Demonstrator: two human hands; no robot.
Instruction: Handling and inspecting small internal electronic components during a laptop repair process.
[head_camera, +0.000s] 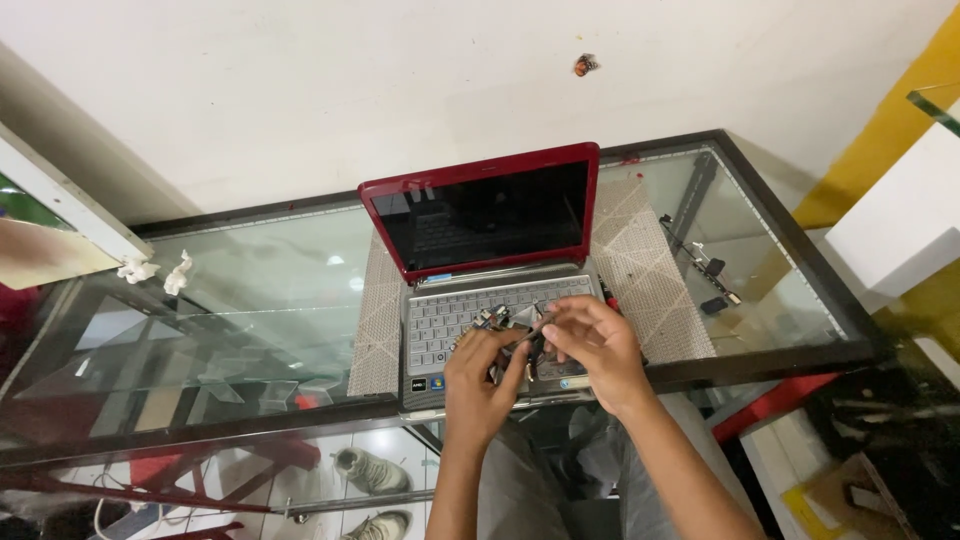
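At frame centre, both hands, left (484, 372) and right (597, 347), pinched a small circuit-board part (517, 330) over the red laptop (488, 262) on the glass counter (250, 290); fitting seemingly underway; careful alignment likely needed.

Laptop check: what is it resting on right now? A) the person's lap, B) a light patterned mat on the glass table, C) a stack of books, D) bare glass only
B: the red-lidded laptop sits open on a light patterned mat that lies on the glass table, with both hands over its keyboard.
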